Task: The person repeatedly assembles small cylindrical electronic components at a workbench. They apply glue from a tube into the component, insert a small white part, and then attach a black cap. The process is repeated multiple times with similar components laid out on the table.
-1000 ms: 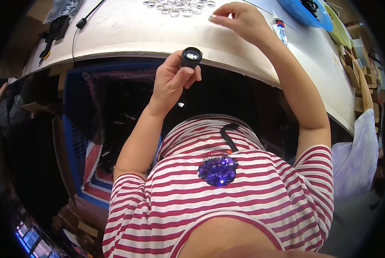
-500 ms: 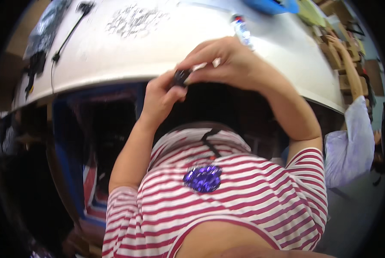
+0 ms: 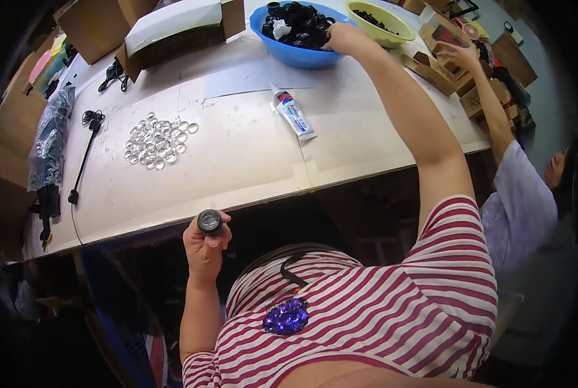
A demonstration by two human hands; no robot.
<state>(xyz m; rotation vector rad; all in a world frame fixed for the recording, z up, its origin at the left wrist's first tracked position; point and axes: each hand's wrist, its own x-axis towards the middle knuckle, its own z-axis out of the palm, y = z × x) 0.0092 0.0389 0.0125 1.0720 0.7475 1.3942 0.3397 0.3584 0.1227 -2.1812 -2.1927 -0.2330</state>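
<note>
My left hand (image 3: 203, 249) is closed round a short black cylinder (image 3: 209, 222) and holds it just off the table's front edge. A clear round lens or glass piece shows in its upturned end. Far off at the right, my right hand (image 3: 353, 40) reaches over the rim of a blue bowl (image 3: 302, 58). Its fingers are bent together against the black ring-like parts (image 3: 305, 22) heaped there; what the fingertips grip is hidden. A crumpled white piece (image 3: 280, 29) rests on the heap. Several clear glass discs (image 3: 159, 143) lie spread on the table at the left.
A white tube (image 3: 293, 115) lies mid-table. Beside the blue bowl stands a yellow bowl (image 3: 380, 29) of small black pieces. Open cardboard boxes (image 3: 179, 42) line the back, and a cable (image 3: 85, 158) runs at the left. At the right a co-worker's arm (image 3: 493, 113) reaches among small boxes.
My hands have parted. The right has gone forward and right to the blue bowl, and its white bits no longer show. The left has kept the black cylinder, now tipped toward me. The view has shifted.
</note>
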